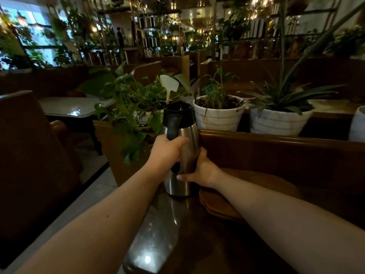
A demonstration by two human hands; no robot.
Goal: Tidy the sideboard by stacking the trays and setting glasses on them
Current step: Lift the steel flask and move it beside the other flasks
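Both bare hands are on a tall stainless-steel vacuum jug with a black plastic lid and handle [182, 147], which stands upright on the dark polished stone top of the sideboard [158, 230]. The left hand [166, 150] is closed in a full fist round the black handle, near its upper part. The right hand [201, 171] is pressed against the lower right side of the steel body, thumb laid across the front, fingers wrapped behind and out of sight.

Just beneath and to the right of the right hand lie the round brown wooden trays [221, 204], stacked flat; at least two edges show, the exact count cannot be told in the dim light. The jug's base sits just beside the stack's left edge; contact cannot be confirmed.

Beyond the hands, behind a brown wooden partition [276, 155], stand two white ribbed plant pots [219, 115]. A trailing green leafy plant [128, 107] hangs beyond the left hand.
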